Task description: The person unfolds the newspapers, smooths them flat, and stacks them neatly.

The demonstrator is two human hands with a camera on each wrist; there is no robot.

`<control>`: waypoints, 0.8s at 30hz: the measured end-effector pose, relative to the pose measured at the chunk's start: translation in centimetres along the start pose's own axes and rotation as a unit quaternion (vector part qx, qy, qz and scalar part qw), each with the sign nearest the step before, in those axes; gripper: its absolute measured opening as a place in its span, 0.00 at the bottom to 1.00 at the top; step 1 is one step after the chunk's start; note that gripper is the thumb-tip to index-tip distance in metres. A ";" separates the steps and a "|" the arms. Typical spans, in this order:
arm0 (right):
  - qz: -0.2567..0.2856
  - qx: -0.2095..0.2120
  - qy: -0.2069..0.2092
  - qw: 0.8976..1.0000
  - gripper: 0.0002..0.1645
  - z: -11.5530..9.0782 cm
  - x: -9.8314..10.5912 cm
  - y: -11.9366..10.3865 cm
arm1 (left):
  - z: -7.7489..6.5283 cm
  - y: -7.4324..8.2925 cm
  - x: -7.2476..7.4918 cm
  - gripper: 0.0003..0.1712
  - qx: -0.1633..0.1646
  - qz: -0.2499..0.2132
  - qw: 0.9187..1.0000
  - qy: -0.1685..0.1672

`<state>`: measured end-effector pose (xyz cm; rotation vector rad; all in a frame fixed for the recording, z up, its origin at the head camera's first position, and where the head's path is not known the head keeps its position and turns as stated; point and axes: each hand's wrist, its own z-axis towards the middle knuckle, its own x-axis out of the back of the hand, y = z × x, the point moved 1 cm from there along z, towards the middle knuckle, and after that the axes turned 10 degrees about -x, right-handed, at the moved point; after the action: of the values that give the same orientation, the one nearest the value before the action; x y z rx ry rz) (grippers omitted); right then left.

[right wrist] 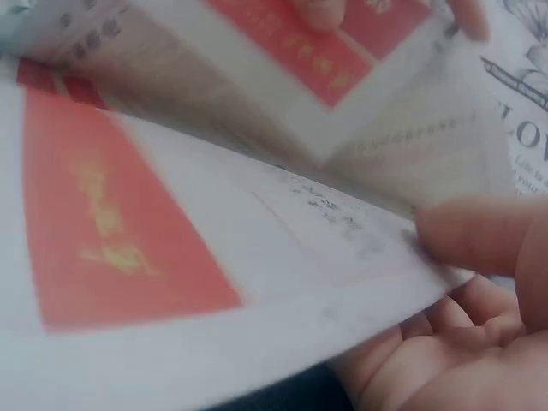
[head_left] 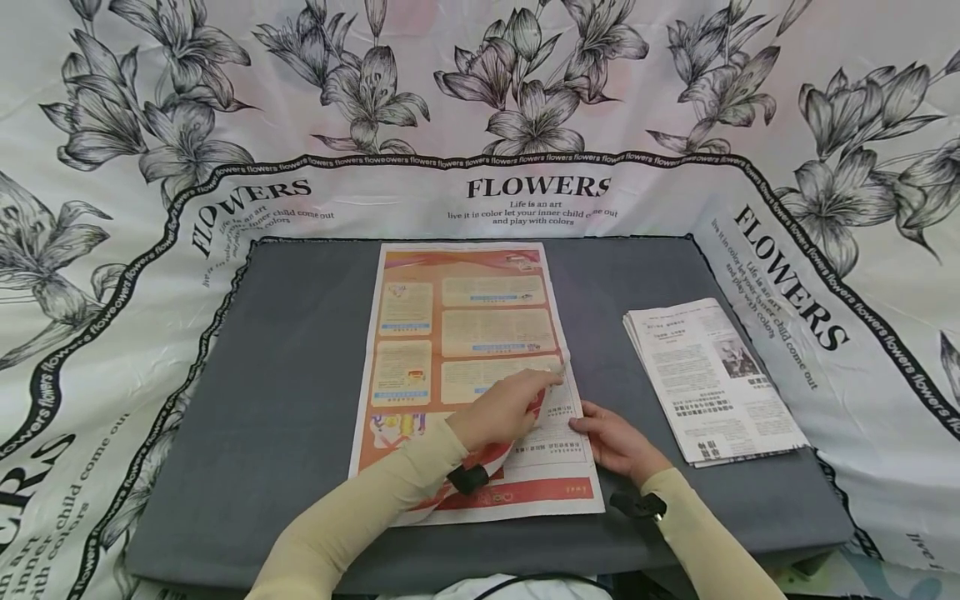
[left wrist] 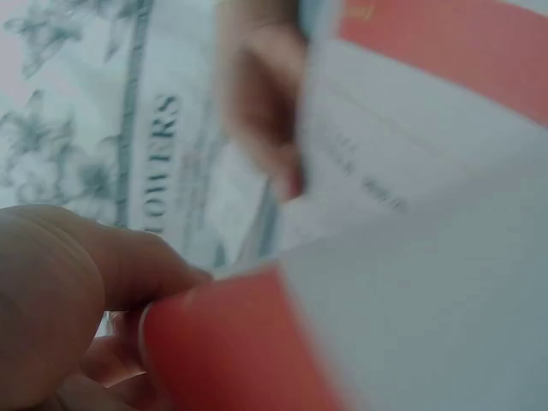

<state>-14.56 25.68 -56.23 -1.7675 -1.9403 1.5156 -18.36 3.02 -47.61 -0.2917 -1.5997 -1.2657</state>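
Observation:
An orange-and-white newspaper lies upright on the grey table in the head view. My left hand reaches across it and pinches the top sheet, whose lower right part is lifted and curled over to the left. In the left wrist view, the thumb and fingers of the left hand grip the red-edged sheet. At the right edge, my right hand holds the paper beneath. The right wrist view shows that right hand with its thumb above the sheet and its fingers below.
A folded stack of black-and-white newspapers lies to the right on the dark grey table. A white cloth with printed flowers surrounds the table at the back and sides. Dark straps sit on both wrists.

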 end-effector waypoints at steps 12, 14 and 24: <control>-0.011 -0.007 0.063 0.998 0.34 0.5 -0.3 0.2 | -3.0 -0.4 5.0 0.33 -0.029 -0.005 0.990 0.135; -0.012 -0.006 0.067 0.998 0.34 0.5 -0.3 0.2 | -3.6 -0.4 5.8 0.32 -0.041 0.007 0.987 0.158; -0.019 0.000 0.083 0.996 0.30 0.5 -0.2 0.4 | -8.2 -0.6 11.5 0.29 -0.059 0.074 0.958 0.270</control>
<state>-14.54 25.18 -56.65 -1.7820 -1.8822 1.3122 -19.33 -8.37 -39.30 -0.1199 -1.0198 -1.1977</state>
